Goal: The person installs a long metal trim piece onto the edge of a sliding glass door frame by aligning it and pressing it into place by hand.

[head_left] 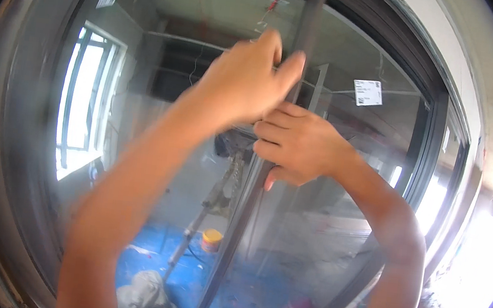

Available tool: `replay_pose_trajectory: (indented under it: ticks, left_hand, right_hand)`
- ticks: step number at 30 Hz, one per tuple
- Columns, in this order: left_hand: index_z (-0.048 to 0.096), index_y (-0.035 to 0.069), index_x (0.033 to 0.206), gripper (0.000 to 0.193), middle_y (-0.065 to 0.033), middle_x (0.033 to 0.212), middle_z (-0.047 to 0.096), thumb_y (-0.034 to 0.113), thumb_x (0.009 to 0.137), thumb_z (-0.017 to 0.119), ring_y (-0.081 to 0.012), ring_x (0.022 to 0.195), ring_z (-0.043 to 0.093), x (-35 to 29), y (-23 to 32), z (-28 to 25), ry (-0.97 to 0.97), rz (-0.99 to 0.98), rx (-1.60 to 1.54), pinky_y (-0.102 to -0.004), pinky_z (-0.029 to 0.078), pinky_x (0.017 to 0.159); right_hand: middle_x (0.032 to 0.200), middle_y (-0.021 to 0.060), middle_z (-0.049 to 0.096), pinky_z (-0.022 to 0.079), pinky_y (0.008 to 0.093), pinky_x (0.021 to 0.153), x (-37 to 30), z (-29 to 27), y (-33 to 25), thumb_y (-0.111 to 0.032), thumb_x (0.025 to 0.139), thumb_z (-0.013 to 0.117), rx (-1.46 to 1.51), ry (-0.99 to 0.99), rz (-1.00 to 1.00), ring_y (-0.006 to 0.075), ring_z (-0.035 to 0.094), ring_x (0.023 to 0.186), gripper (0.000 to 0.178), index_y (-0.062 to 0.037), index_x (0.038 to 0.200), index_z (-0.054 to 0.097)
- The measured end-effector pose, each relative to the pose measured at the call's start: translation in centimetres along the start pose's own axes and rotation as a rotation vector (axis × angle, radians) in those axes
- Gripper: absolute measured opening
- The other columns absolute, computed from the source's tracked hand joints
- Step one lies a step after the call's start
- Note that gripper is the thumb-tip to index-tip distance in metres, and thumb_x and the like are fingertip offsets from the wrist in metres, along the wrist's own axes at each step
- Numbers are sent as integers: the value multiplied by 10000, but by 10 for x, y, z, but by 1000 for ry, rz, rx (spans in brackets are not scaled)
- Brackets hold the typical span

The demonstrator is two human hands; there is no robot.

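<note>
**Two bare hands meet at the dark upright bar (309,26) of a glazed frame**

The bar runs from top to bottom through the middle of the view, leaning in the fisheye picture, with a glass pane either side. The left hand (249,74) is blurred at its left edge, fingers curled and thumb raised; whether it pinches anything cannot be told. Just below, the right hand (300,143) lies across the bar, fingers bent over it and thumb lower down; how firmly it holds is unclear.

The glass looks hazy. One white label (368,93) sits on the right pane, another high on the left. Seen in the glass are a bright window (84,97), grey walls, a blue floor covering (180,269), a yellow-topped tub (211,239), slanting metal legs and a crumpled pale cloth (145,301). Strong light fills an opening (483,257) at far right.
</note>
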State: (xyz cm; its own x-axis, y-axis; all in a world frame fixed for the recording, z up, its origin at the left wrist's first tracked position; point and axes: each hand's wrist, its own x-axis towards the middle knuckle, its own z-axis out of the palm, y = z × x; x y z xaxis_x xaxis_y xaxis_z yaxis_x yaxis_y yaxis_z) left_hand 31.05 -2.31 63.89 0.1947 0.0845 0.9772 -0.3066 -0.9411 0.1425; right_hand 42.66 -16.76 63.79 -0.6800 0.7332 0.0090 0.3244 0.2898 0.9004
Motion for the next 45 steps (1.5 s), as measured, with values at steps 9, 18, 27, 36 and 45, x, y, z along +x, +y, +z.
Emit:
replay_pose_trajectory:
  ticks: [9,18,27,36,45]
  left_hand:
    - [516,-42,1185,571,-251,1034,624,429,919,698,-434,879,662,-336,-16,9,-432,-325,-169,-481,557,735]
    - [500,46,931,383,-116,743,600,322,851,753,-337,572,637,-354,-49,43,-347,-259,-279,-421,495,472]
    - [453,38,920,469,-142,743,646,348,804,785,-360,561,655,-361,-58,58,-358,-278,-418,-425,514,470]
    - [451,33,918,475,-151,721,648,347,812,792,-360,540,651,-366,-69,62,-382,-278,-485,-413,512,471]
    - [468,22,962,497,-144,735,639,342,795,810,-345,568,659,-369,-65,63,-362,-275,-403,-415,499,463]
  right_hand:
    - [912,38,592,488,397,820,26,-6,-7,-478,536,751,-81,-12,55,256,581,845,522,-90,850,598]
    - [891,34,620,501,393,785,36,-24,1,-584,702,732,-149,-216,76,244,630,827,554,-118,992,656]
    - [890,224,713,553,500,735,94,-128,163,-213,935,532,-1119,-491,779,397,703,832,286,-42,1128,656]
    - [660,175,624,464,361,396,108,-123,201,-170,947,432,-626,-624,1352,249,608,476,548,-6,1470,441]
    - [812,247,704,589,438,675,133,-122,156,-182,915,488,-562,-624,1451,360,716,709,452,57,1295,540]
